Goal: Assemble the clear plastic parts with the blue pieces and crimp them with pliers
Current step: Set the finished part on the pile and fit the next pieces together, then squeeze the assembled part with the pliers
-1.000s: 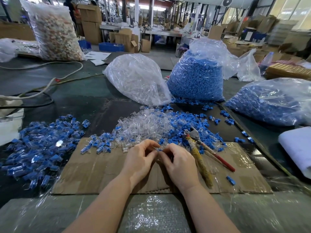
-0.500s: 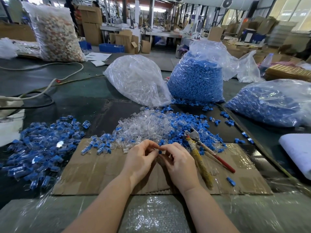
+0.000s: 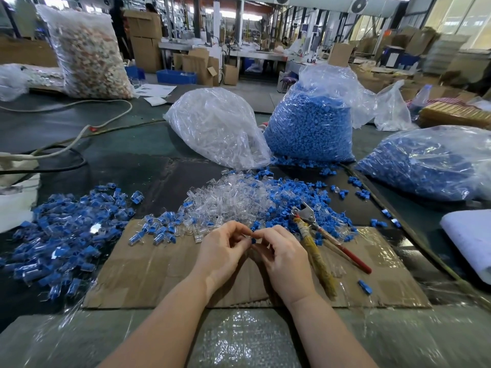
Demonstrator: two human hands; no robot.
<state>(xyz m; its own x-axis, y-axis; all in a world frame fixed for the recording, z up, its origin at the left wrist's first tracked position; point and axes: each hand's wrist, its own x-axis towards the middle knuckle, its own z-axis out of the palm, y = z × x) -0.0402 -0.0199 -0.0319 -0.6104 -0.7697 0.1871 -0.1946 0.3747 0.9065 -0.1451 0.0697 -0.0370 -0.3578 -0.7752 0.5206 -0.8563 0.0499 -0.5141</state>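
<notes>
My left hand [image 3: 223, 248] and my right hand [image 3: 285, 257] meet over the cardboard sheet [image 3: 148, 274]. Their fingertips pinch one small blue piece [image 3: 253, 240] between them, with a clear plastic part against it that is mostly hidden by my fingers. Just beyond my hands lies a loose heap of clear plastic parts [image 3: 228, 201] mixed with blue pieces [image 3: 289, 192]. The pliers [image 3: 316, 235] lie to the right of my right hand, one handle red, one wrapped in yellow. A pile of assembled blue-and-clear parts [image 3: 63, 235] sits at the left.
A bag of clear parts [image 3: 215, 126] and two bags of blue pieces [image 3: 310, 126] [image 3: 430, 160] stand behind the heap. One stray blue piece [image 3: 365, 286] lies on the cardboard's right side. Cables [image 3: 66, 144] cross the table at far left. White foam [image 3: 470, 240] sits at right.
My hands stay together at the same spot; the fingers have shifted a little and the blue piece now shows between the fingertips.
</notes>
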